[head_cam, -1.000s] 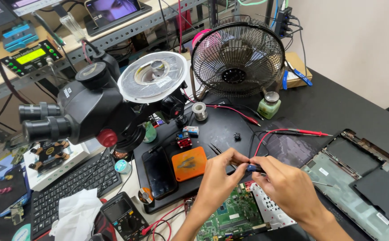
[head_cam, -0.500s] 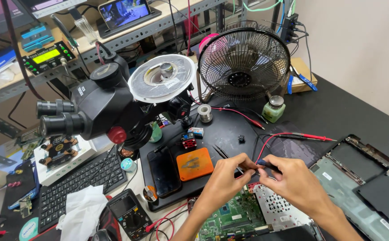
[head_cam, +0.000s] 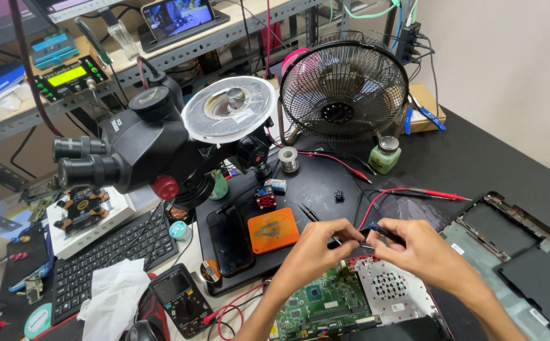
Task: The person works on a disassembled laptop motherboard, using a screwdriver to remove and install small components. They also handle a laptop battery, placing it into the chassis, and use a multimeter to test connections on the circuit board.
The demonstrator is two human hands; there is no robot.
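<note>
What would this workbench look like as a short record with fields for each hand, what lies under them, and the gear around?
Left hand: pinches a thin tool by its tip, above the board
Right hand: grips a small dark part where a red lead ends
Under the hands: green circuit board
Left of them: orange pad, dark phone
Behind: black microscope, black desk fan
Right: opened laptop case
</note>
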